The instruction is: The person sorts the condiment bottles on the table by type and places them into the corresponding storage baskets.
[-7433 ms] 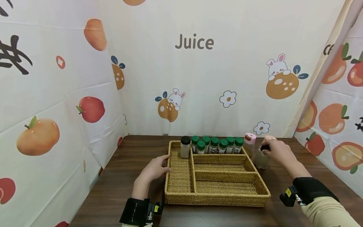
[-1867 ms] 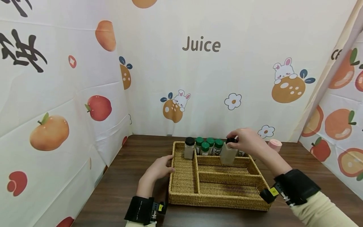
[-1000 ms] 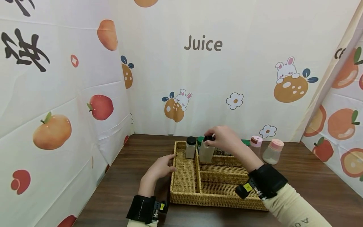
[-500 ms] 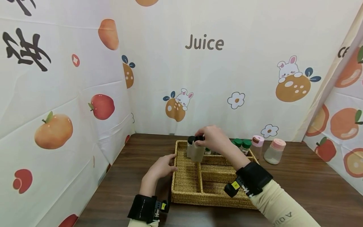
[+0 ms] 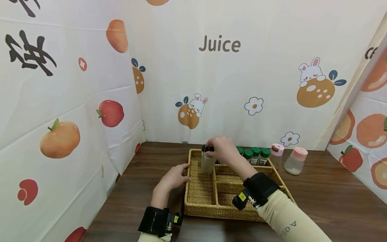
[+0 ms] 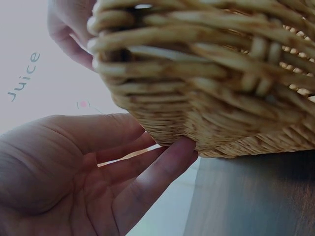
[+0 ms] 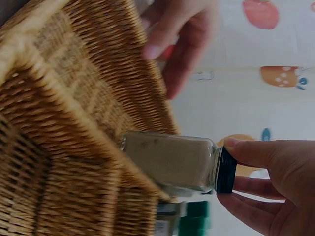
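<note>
My right hand point(image 5: 223, 150) pinches the black lid of a square glass spice jar point(image 7: 170, 160) filled with pale powder, thumb on one side and fingers on the other. In the head view the jar stands upright at the back of the left compartment of a wicker basket point(image 5: 226, 212), beside its long divider. Another black-lidded jar is mostly hidden behind it. At the basket's left side, my left hand point(image 5: 173, 177) rests relaxed; in the left wrist view its thumb and fingertips touch the outer wicker wall.
Several green-capped spice jars point(image 5: 255, 152) fill the basket's back compartment, partly hidden by my right hand. Two pink-lidded jars, one narrow point(image 5: 276, 156) and one wide point(image 5: 294, 163), stand on the wooden table point(image 5: 326, 188) right of the basket. A printed cloth point(image 5: 223, 84) hangs behind.
My right hand has carried the black-lidded jar from the table right of the basket, leftward across it, into the left compartment. My left hand has stayed at the basket's left side.
</note>
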A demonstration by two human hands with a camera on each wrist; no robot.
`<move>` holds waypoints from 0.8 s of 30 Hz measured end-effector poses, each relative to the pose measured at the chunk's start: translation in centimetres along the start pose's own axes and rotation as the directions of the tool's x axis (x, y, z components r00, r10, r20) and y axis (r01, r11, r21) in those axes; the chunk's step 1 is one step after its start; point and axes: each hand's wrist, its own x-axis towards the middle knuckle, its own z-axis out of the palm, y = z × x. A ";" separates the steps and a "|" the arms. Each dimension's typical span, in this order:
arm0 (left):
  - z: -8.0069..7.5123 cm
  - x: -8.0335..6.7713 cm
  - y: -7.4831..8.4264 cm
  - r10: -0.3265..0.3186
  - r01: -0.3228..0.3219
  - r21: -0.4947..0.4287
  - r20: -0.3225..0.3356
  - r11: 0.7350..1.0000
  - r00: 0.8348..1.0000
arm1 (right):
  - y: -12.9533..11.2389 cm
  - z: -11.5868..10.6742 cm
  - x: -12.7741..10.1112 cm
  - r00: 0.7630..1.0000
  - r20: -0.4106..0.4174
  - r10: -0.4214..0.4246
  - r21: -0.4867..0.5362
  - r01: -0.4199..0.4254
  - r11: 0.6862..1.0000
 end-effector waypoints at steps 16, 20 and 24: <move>0.4 0.4 0.6 0.006 -0.007 0.019 0.009 1.000 1.000 | 0.9 2.5 0.4 0.999 0.010 0.049 -0.014 -0.049 0.999; 0.1 0.2 0.4 -0.004 0.004 0.024 0.002 1.000 1.000 | 0.4 2.7 0.7 0.999 0.025 0.049 -0.019 -0.048 0.999; -0.1 0.0 0.0 -0.008 0.009 0.030 -0.005 1.000 1.000 | -0.2 3.0 1.0 0.998 0.031 0.059 -0.035 -0.058 0.998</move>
